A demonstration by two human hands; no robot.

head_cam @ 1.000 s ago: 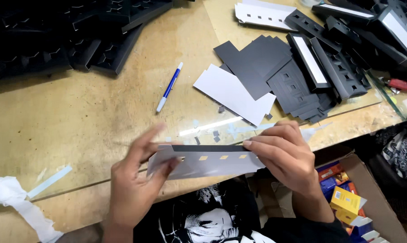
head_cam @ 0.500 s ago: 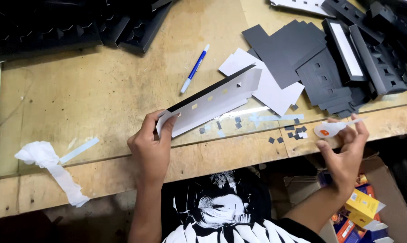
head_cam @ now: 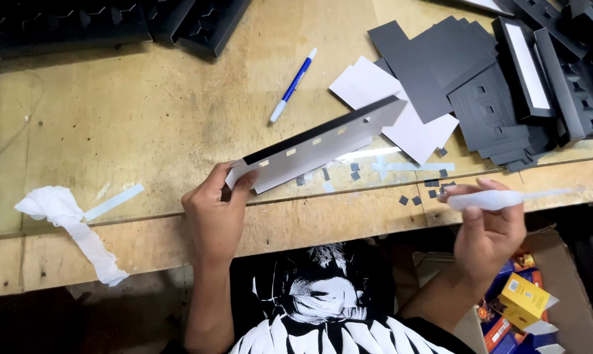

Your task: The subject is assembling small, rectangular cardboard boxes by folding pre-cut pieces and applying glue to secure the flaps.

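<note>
1. Since a moment ago the hands have split apart: left hand now carries the long grey card strip alone, pinched shut on its near end, with the far end angled up over the table's middle.
2. Right hand has swung out past the table's front edge, fingers closed around a peeled white backing strip.
3. So the liner looks like it's off the piece.
4. Blue pen and stacked dark card pieces sit further back; crumpled white tape lies near the front left.

right hand has peeled a white strip off the card.
</note>
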